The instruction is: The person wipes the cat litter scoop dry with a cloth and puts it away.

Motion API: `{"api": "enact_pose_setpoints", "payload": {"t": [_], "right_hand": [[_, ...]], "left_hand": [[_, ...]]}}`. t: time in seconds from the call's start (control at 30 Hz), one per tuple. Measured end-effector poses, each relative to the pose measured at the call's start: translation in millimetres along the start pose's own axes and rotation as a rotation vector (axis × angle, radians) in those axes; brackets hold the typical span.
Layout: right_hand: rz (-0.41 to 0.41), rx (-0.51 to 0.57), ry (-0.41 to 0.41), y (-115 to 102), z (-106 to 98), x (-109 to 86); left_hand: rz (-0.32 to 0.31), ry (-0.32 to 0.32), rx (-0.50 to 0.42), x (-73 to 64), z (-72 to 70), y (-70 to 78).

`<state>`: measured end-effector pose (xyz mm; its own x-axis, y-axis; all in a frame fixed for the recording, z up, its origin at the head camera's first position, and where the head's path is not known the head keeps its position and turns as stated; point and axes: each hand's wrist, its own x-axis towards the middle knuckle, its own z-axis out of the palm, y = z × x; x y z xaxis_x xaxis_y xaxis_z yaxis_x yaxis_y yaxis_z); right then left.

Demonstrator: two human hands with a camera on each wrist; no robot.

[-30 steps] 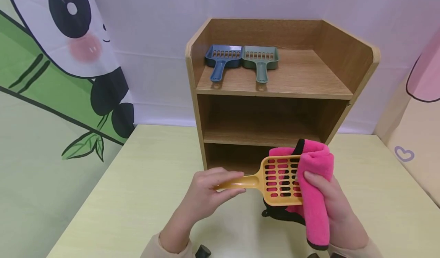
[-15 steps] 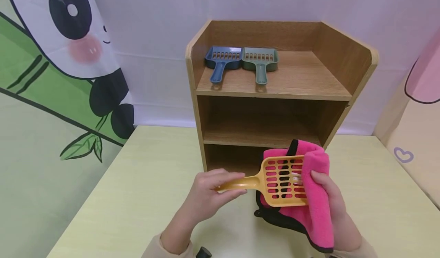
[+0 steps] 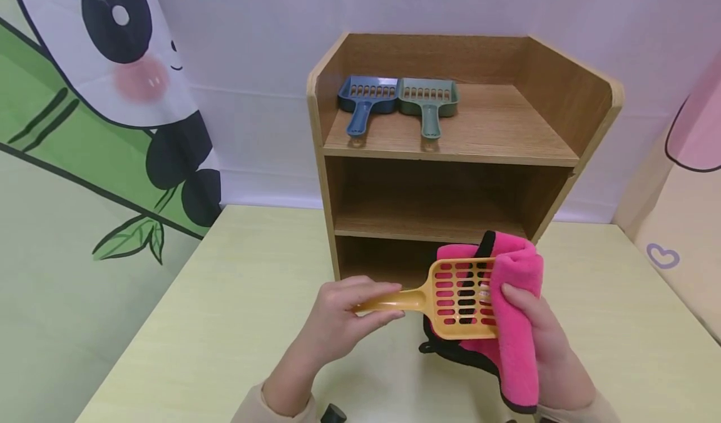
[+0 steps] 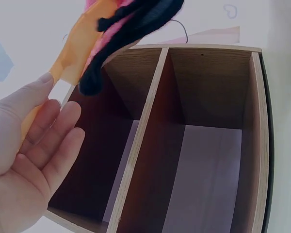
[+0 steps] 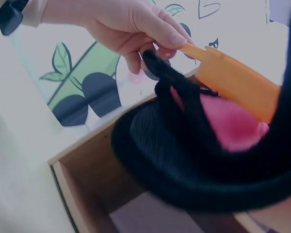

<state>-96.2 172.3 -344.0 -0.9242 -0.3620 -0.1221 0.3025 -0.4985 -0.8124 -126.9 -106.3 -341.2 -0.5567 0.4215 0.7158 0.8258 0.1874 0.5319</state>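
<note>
In the head view my left hand (image 3: 342, 316) pinches the handle of a yellow slotted litter scoop (image 3: 463, 332), its head pointing right. My right hand (image 3: 554, 354) holds a pink cloth (image 3: 517, 335) with black edging, folded round the far end of the scoop's head. More of the cloth shows behind the slots, and a black corner hangs below. The left wrist view has the left thumb and fingers on the scoop's handle (image 4: 36, 114). In the right wrist view the cloth's dark edge (image 5: 174, 170) fills the front, and the right hand is mostly hidden.
A wooden shelf unit (image 3: 450, 159) stands behind the hands on a pale table (image 3: 253, 273). On its top board lie a blue scoop (image 3: 366, 97) and a grey-green scoop (image 3: 429, 104), side by side. A printed cloth backdrop (image 3: 259, 85) hangs behind.
The right hand and the pink cloth have shifted slightly right, then left, then a little right again along the scoop's head. The left hand and the scoop's handle have stayed nearly still.
</note>
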Motion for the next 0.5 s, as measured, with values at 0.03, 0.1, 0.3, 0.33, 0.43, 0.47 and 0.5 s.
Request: {"api": "enact_pose_setpoints", "payload": {"t": [0.03, 0.1, 0.3, 0.33, 0.43, 0.47, 0.5], "right_hand": [[-0.043, -0.064, 0.050, -1.3, 2.6, 0.8], [-0.157, -0.188, 0.151, -2.0, 6.5, 2.8], [-0.320, -0.337, 0.335, -0.5, 10.9, 5.2], [-0.297, -0.331, 0.332, -1.2, 10.8, 4.7], [-0.167, -0.235, 0.272, -3.2, 8.7, 2.4], [-0.107, -0.176, 0.223, -3.5, 6.9, 1.3], [-0.063, -0.100, 0.149, -3.2, 3.9, 0.2]], "left_hand": [[0.023, 0.006, 0.009, 0.0, 0.2, -1.3], [0.058, 0.012, 0.024, 0.1, 0.5, -3.1], [0.107, 0.020, 0.056, 0.5, 1.1, -5.2], [0.107, 0.021, 0.057, 0.5, 1.1, -5.1], [0.094, 0.024, 0.047, 0.1, 1.1, -5.0], [0.086, 0.023, 0.036, -0.2, 1.3, -4.9], [0.077, 0.022, 0.023, -0.3, 1.7, -4.7]]}}
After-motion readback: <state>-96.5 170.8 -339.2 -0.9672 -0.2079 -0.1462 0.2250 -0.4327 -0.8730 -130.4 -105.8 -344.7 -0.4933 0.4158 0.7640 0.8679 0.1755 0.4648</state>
